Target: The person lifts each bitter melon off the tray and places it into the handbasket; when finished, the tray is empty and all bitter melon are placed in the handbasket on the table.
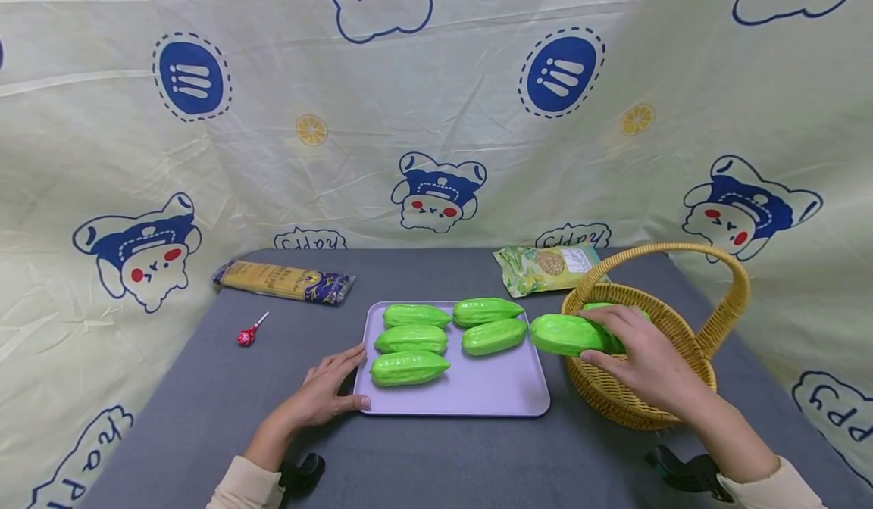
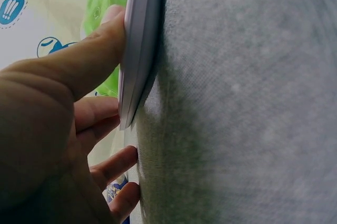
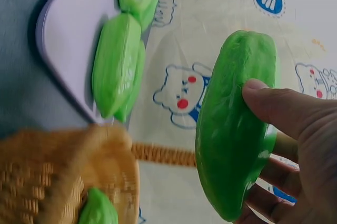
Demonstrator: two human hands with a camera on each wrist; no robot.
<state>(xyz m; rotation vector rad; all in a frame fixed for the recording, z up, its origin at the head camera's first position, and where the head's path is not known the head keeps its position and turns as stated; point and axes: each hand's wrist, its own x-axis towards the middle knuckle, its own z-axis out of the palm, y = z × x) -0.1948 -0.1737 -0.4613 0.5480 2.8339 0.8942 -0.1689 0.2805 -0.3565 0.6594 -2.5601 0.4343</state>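
Observation:
My right hand [image 1: 641,354] grips a glossy green bitter melon [image 1: 566,335] over the left rim of a wicker basket [image 1: 607,399]. In the right wrist view the thumb lies across the held melon [image 3: 237,119], fingers behind it. Another bitter melon [image 3: 99,209] is inside the basket. My left hand [image 1: 320,391] touches the left edge of a lilac tray [image 1: 491,388] with thumb and fingertips. On that tray lie several bitter melons: a column on the left, including the front one [image 1: 409,369], and two on the right, one of them nearer me [image 1: 494,337].
A long yellow-and-blue packet [image 1: 286,280] lies at the back left, with a red lollipop [image 1: 248,335] in front of it. A green packet [image 1: 542,266] lies behind the tray, near the basket. The basket's tall handle [image 1: 733,297] arches up on the right. Patterned cloth hangs behind the grey table.

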